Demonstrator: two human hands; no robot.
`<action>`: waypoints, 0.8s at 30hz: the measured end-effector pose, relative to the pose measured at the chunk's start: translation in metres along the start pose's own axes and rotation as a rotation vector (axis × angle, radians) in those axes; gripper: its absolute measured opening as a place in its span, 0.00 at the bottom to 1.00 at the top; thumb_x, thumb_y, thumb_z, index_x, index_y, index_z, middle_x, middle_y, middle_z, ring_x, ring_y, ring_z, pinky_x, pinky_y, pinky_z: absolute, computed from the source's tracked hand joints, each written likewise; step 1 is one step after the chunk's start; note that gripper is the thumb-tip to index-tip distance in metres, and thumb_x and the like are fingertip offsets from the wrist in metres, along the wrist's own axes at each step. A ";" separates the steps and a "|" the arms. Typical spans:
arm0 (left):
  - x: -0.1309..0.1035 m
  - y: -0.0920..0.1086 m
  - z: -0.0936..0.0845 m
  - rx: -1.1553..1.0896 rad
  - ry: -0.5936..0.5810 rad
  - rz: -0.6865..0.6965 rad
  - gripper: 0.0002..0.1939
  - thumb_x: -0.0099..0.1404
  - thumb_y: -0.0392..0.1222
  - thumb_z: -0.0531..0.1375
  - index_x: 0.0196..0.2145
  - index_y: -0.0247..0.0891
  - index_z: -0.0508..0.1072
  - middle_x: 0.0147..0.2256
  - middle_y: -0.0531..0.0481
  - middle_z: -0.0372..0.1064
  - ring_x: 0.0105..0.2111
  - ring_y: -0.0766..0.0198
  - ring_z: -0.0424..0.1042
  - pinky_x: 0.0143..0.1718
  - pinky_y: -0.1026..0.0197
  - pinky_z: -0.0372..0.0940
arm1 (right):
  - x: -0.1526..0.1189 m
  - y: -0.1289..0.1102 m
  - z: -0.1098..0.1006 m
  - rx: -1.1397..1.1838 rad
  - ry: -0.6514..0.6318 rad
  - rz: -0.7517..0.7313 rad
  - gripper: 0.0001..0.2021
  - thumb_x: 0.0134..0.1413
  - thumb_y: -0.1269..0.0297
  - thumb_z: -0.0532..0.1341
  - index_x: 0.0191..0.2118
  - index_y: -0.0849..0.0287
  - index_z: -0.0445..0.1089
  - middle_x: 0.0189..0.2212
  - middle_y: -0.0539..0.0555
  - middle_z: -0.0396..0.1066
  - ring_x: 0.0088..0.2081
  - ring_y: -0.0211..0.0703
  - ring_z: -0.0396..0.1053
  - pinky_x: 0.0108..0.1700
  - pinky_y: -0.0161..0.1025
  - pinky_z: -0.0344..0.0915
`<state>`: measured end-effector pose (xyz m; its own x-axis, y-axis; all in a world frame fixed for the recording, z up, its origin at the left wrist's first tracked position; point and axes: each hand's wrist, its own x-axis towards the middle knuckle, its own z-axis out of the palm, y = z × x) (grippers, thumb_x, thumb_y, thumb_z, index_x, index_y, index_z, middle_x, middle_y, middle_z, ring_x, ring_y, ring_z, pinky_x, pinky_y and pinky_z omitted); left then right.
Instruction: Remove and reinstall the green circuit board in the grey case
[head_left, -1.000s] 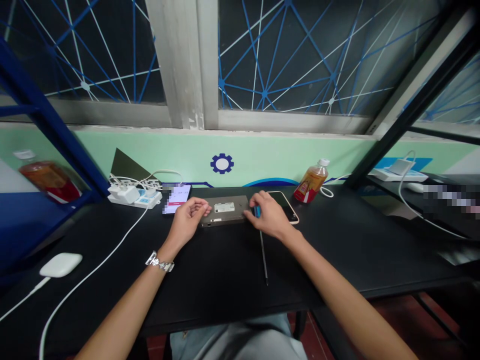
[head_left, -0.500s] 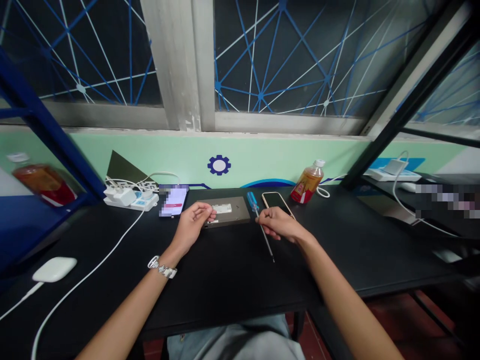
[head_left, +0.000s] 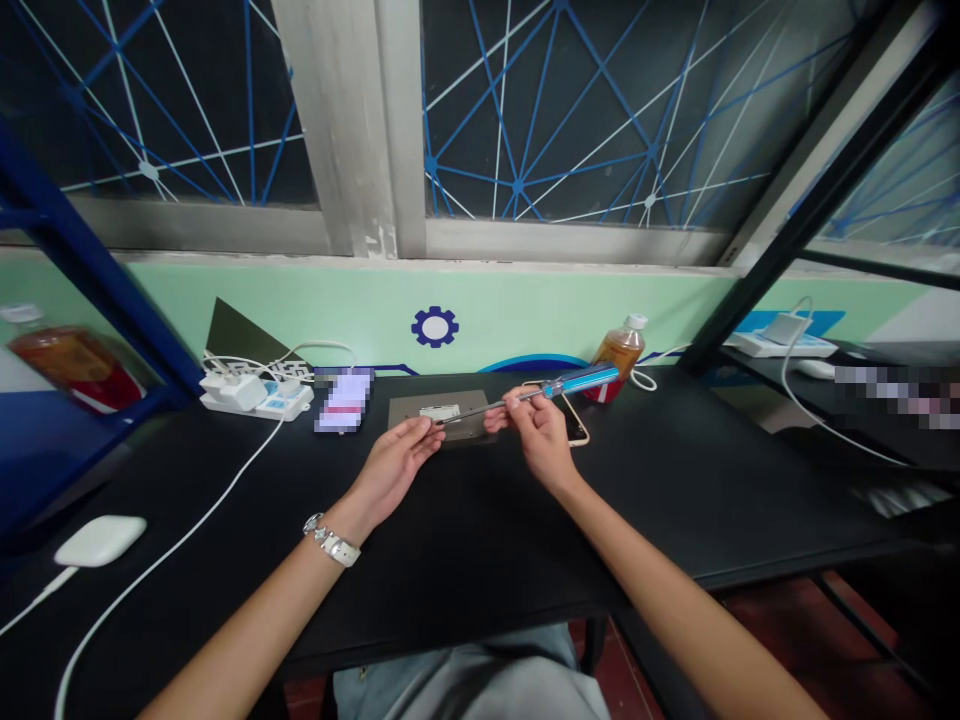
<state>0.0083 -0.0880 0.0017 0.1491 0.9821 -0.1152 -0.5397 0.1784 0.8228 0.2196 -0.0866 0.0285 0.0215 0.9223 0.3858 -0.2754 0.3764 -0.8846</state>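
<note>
My right hand (head_left: 541, 430) is closed around the metal shaft of a screwdriver (head_left: 581, 381), just below its blue handle. The handle points up to the right, and the shaft slants down to the left. At the screwdriver's tip, the fingers of my left hand (head_left: 405, 447) are pinched together; anything small between them is too hidden to name. Behind both hands, a flat grey-brown rectangular panel (head_left: 403, 408) with a white label lies on the desk. A light-rimmed phone (head_left: 582, 425) lies partly behind my right hand.
A lit phone (head_left: 343, 402) lies left of the panel, beside a white power strip (head_left: 289, 402) with plugs. A bottle of amber drink (head_left: 621, 350) stands at the back right. On the left, a white charger case (head_left: 101, 541) and a long white cable (head_left: 176, 545) lie on the black desk (head_left: 480, 560).
My right hand has turned the screwdriver from tip-down to slanting left, with its handle now to the right. Its tip has come to my left hand's fingers.
</note>
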 end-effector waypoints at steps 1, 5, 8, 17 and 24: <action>0.000 0.000 0.001 -0.005 0.005 -0.007 0.04 0.66 0.36 0.65 0.38 0.33 0.79 0.40 0.43 0.78 0.41 0.64 0.76 0.47 0.64 0.72 | 0.000 0.000 0.001 -0.008 0.004 -0.008 0.14 0.59 0.53 0.66 0.39 0.57 0.66 0.30 0.53 0.79 0.30 0.42 0.78 0.37 0.40 0.75; 0.000 -0.002 0.001 -0.021 0.015 -0.014 0.04 0.66 0.34 0.64 0.38 0.32 0.79 0.41 0.42 0.78 0.40 0.65 0.77 0.46 0.65 0.73 | -0.002 0.002 0.003 -0.018 0.007 -0.024 0.14 0.59 0.53 0.65 0.39 0.57 0.65 0.30 0.53 0.78 0.29 0.42 0.77 0.37 0.40 0.75; 0.001 -0.004 0.000 -0.022 0.012 -0.010 0.05 0.66 0.34 0.65 0.39 0.32 0.79 0.43 0.41 0.78 0.41 0.64 0.77 0.47 0.64 0.73 | -0.003 0.003 0.005 -0.011 0.006 -0.034 0.13 0.60 0.54 0.65 0.40 0.57 0.66 0.31 0.53 0.79 0.30 0.42 0.78 0.38 0.42 0.76; -0.001 -0.006 -0.001 0.043 0.007 0.003 0.07 0.64 0.38 0.66 0.40 0.33 0.80 0.45 0.41 0.78 0.42 0.63 0.77 0.50 0.62 0.71 | -0.004 0.003 0.000 -0.058 -0.037 -0.060 0.13 0.62 0.53 0.63 0.41 0.58 0.68 0.32 0.54 0.78 0.31 0.43 0.77 0.38 0.43 0.75; 0.006 -0.001 0.010 0.542 -0.165 0.204 0.13 0.61 0.46 0.68 0.41 0.35 0.79 0.40 0.41 0.79 0.39 0.58 0.77 0.43 0.58 0.71 | 0.015 -0.024 -0.011 -0.373 -0.084 -0.126 0.16 0.65 0.48 0.58 0.38 0.58 0.68 0.27 0.52 0.74 0.27 0.40 0.71 0.32 0.38 0.69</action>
<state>0.0182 -0.0826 0.0059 0.2373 0.9631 0.1274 -0.0783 -0.1117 0.9906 0.2373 -0.0811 0.0522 -0.0506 0.8624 0.5038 0.0922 0.5063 -0.8574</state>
